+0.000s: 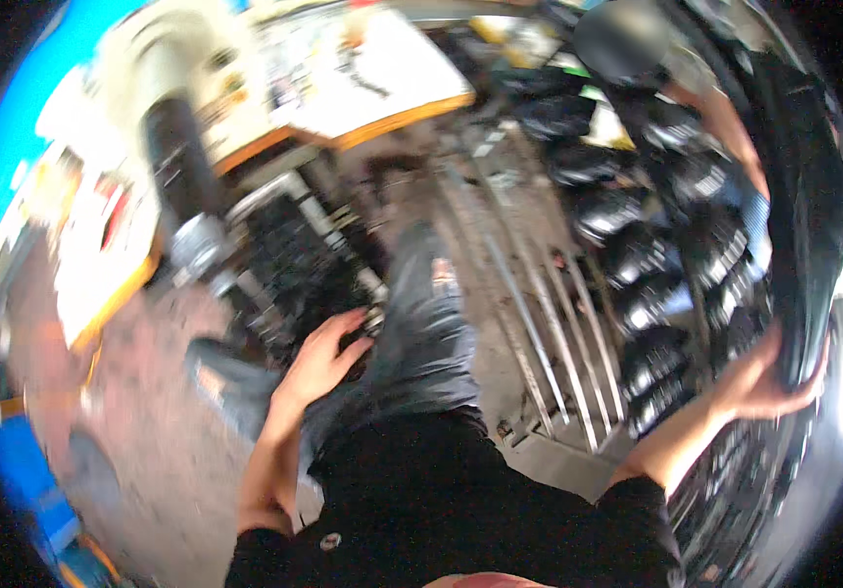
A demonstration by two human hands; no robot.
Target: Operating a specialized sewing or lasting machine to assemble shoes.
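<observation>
On the right, my right hand (772,384) grips the lower end of a long, dark bundle (805,225), with the thumb on one side and the fingers on the other. The bundle stands roughly upright along the right side, and blur hides what it is made of. My left hand (328,355) is over my lap beside my knee, fingers apart and holding nothing. Close ahead of it is a metal-framed tray (296,257) with dark, loose-looking material inside.
Several shiny black wrapped bundles (627,255) lie in rows at right, beside long metal bars (549,333). Another person's arm (735,132) reaches in behind them. A machine with a black cylinder (174,162) stands left of a white table (392,88) with an orange edge.
</observation>
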